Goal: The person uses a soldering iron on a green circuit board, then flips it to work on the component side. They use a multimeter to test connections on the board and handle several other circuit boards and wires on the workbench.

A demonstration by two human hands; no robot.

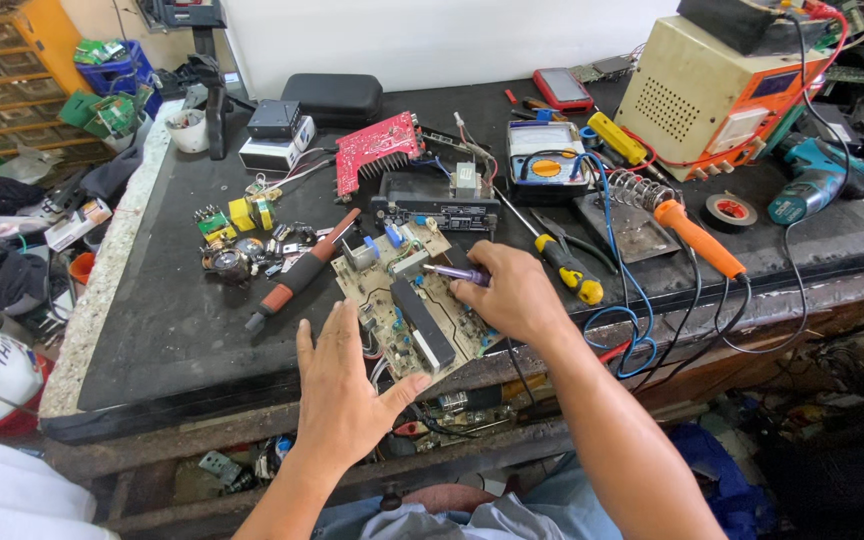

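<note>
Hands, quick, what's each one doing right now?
Left hand: open, fingers spread, resting at the circuit board edge.
Right hand: closed on a purple tool over the board.

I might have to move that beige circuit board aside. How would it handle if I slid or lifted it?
The circuit board looks stiff and fairly light. Its near corner overhangs the bench edge, so a push could tip it. Attached wires would probably drag.

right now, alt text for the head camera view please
A right hand holds a purple-handled tool on a beige circuit board; the left hand steadies its near edge on a cluttered black workbench.
</note>
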